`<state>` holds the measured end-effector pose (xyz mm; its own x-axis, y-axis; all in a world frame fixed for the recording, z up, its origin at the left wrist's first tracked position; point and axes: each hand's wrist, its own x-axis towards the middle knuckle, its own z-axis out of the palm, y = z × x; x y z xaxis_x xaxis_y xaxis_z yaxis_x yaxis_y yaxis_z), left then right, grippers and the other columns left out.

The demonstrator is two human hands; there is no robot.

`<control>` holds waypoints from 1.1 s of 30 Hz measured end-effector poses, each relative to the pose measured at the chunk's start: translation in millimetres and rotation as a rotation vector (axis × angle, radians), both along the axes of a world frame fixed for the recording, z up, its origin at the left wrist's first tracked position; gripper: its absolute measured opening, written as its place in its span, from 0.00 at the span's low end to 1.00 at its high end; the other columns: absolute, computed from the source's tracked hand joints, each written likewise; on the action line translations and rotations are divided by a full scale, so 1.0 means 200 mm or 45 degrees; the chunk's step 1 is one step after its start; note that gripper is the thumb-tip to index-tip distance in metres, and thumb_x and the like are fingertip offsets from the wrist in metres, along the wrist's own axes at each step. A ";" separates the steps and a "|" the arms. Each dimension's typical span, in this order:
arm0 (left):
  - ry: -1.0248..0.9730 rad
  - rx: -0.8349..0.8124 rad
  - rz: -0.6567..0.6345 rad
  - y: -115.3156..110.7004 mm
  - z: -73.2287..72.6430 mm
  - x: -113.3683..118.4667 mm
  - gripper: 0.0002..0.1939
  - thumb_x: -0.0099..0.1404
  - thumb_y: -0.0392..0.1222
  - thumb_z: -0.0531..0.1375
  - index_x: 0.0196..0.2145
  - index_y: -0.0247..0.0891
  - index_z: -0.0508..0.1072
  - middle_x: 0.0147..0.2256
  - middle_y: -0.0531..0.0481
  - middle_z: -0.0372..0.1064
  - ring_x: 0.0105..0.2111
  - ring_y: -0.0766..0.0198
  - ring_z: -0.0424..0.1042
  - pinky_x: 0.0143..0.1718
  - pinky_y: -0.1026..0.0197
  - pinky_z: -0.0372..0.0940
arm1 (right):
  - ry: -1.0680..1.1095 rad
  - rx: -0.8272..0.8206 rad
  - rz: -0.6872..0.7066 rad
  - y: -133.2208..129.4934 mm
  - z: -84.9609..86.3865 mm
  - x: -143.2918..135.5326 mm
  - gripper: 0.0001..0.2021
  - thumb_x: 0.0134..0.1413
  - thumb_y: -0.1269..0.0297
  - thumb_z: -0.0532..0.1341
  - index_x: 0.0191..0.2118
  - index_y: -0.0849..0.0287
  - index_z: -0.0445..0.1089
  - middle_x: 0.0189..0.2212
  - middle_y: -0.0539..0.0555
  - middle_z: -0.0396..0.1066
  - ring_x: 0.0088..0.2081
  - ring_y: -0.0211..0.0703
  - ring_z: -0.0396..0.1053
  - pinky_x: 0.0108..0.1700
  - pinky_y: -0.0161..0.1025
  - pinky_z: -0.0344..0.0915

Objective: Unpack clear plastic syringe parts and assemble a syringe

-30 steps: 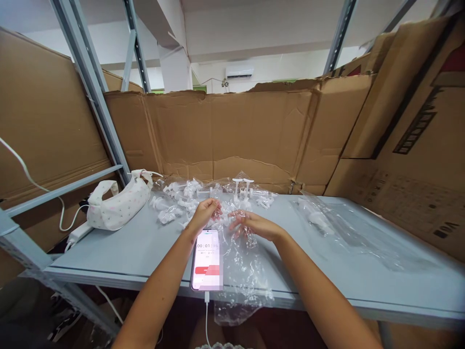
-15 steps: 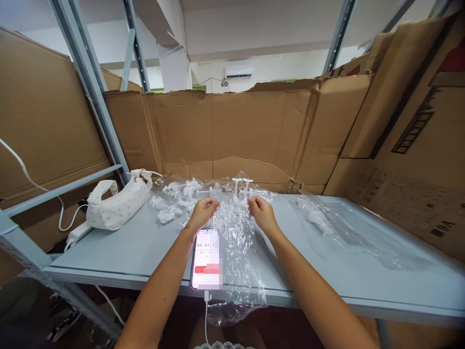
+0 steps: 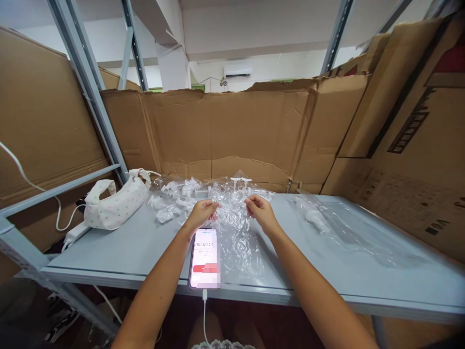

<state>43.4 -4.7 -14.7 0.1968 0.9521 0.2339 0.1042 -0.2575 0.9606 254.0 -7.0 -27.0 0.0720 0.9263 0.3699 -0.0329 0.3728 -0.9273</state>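
A crinkled clear plastic bag (image 3: 236, 232) lies on the grey shelf in front of me. My left hand (image 3: 203, 212) is closed in a pinch at the bag's left side, just above the phone. My right hand (image 3: 260, 209) pinches the bag's right side with thumb and fingertips. Past my fingers, two white T-shaped plastic pieces (image 3: 241, 182) stand up among the film. Several bagged white plastic parts (image 3: 181, 189) are heaped behind and to the left of my left hand.
A phone (image 3: 205, 261) showing a timer lies at the shelf's front edge, its white cable (image 3: 204, 315) hanging down. A white patterned fabric pouch (image 3: 116, 206) sits left. More clear plastic bags (image 3: 341, 232) lie right. Cardboard (image 3: 225, 131) walls the back and sides.
The near end of the plastic bag, which hung over the shelf's front edge, now lies further back on the shelf. Both hands stay nearly in place, still pinched.
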 end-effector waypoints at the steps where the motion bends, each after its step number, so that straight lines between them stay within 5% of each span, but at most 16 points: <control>1: 0.022 0.015 0.007 0.00 0.00 0.00 0.21 0.55 0.57 0.60 0.30 0.33 0.73 0.16 0.55 0.62 0.16 0.71 0.60 0.21 0.66 0.55 | 0.008 0.011 -0.028 0.00 0.00 0.00 0.16 0.43 0.48 0.64 0.25 0.56 0.63 0.17 0.46 0.62 0.18 0.34 0.57 0.21 0.34 0.54; 6: 0.023 0.079 0.068 0.00 0.00 0.00 0.19 0.56 0.55 0.60 0.31 0.33 0.74 0.16 0.55 0.62 0.18 0.70 0.62 0.21 0.66 0.55 | 0.007 0.037 -0.076 0.00 0.01 0.02 0.15 0.45 0.49 0.63 0.26 0.56 0.64 0.17 0.46 0.61 0.19 0.34 0.58 0.22 0.35 0.54; 16: 0.312 -0.064 -0.382 -0.04 0.01 -0.01 0.19 0.57 0.56 0.60 0.28 0.35 0.76 0.21 0.49 0.70 0.23 0.65 0.69 0.26 0.64 0.61 | 0.139 0.090 -0.211 0.00 0.02 0.03 0.19 0.46 0.45 0.61 0.37 0.55 0.65 0.27 0.50 0.68 0.23 0.36 0.63 0.24 0.35 0.59; 20: 0.356 -0.076 -0.532 -0.05 0.02 -0.01 0.21 0.54 0.58 0.61 0.29 0.35 0.77 0.23 0.47 0.71 0.23 0.66 0.67 0.25 0.65 0.59 | 0.141 0.098 -0.182 0.00 0.02 0.04 0.17 0.45 0.47 0.63 0.29 0.56 0.65 0.21 0.48 0.62 0.21 0.35 0.60 0.24 0.35 0.58; 25: 0.192 -0.013 -0.328 -0.04 0.02 0.01 0.33 0.57 0.68 0.52 0.35 0.32 0.76 0.18 0.50 0.66 0.17 0.70 0.59 0.21 0.65 0.50 | 0.031 0.044 -0.032 0.00 0.00 0.01 0.17 0.42 0.46 0.64 0.26 0.57 0.66 0.17 0.46 0.60 0.19 0.34 0.57 0.23 0.36 0.59; 33: 0.117 -0.050 -0.137 -0.02 -0.01 0.04 0.32 0.55 0.69 0.53 0.34 0.33 0.75 0.20 0.51 0.69 0.17 0.70 0.56 0.21 0.65 0.52 | -0.030 -0.070 0.101 -0.01 -0.03 -0.07 0.19 0.40 0.45 0.64 0.25 0.57 0.65 0.17 0.47 0.64 0.17 0.34 0.58 0.21 0.35 0.55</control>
